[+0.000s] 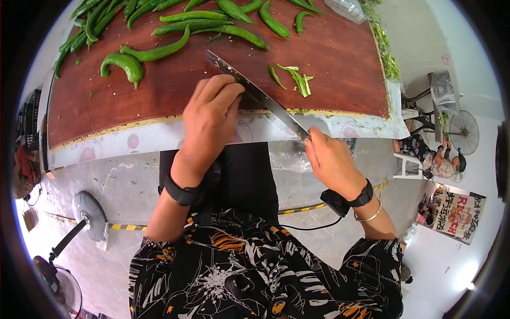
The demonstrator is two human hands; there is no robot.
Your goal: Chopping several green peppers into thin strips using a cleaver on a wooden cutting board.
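My right hand is closed round the handle of a long kitchen knife, near the front edge of the table. The blade slants up and to the left across the red-brown tabletop, with small pale bits stuck on it. My left hand is beside the blade, its fingers curled and pressed together at the knife's near side; what they hold, if anything, is hidden. Right of the blade lie thin cut strips of green pepper. Whole long green chili peppers lie beyond the knife, and a curled pepper rests farther left.
A heap of green peppers fills the far left corner. Chopped green pepper lines the right side, near a clear plastic container. A fan stands on the floor at left. Another person sits at far right.
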